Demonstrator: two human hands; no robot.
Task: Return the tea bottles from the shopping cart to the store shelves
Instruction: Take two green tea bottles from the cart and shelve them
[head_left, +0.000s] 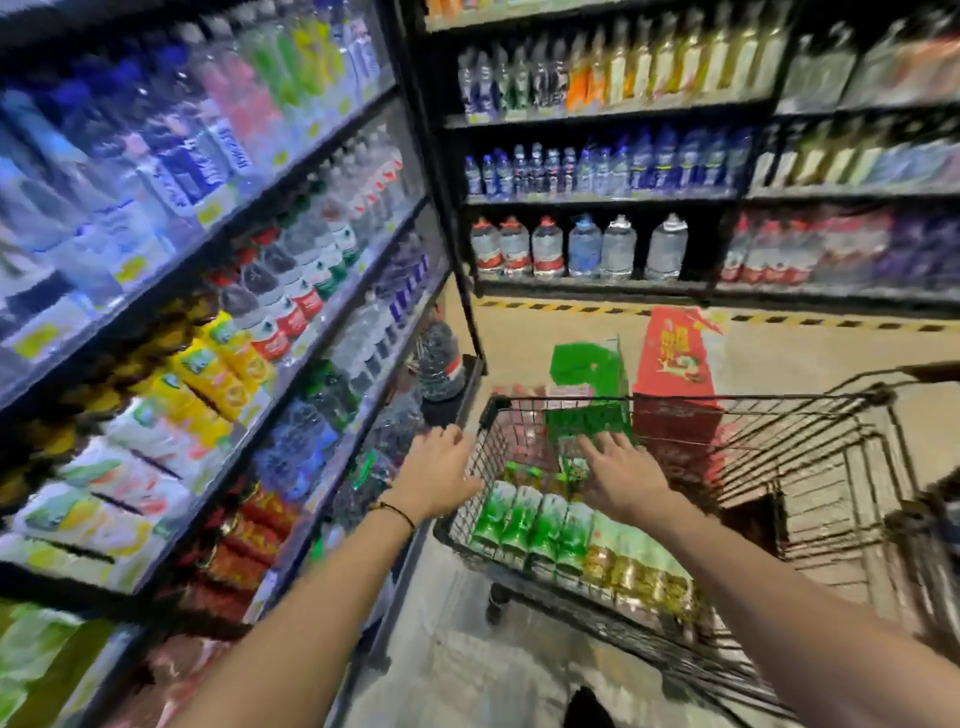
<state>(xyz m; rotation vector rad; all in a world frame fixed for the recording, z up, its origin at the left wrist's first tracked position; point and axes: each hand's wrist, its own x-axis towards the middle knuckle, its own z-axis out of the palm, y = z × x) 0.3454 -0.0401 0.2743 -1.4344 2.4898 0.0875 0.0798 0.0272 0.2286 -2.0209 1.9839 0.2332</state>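
Observation:
A black wire shopping cart (753, 415) stands to the right of the drinks shelves. Several green-labelled tea bottles (535, 525) lie side by side in its near left corner, with yellow-labelled bottles (639, 571) beside them. My left hand (436, 478) hovers over the cart's left rim, fingers spread and holding nothing. My right hand (623, 478) reaches down into the cart above the green bottles, fingers straight, empty. The frame is blurred by motion.
Tall shelves (218, 291) full of bottled drinks run along the left, close to the cart. More shelves (597, 197) with water bottles and jugs face me. Green (587, 364) and red (675, 358) cartons stand on the floor beyond the cart.

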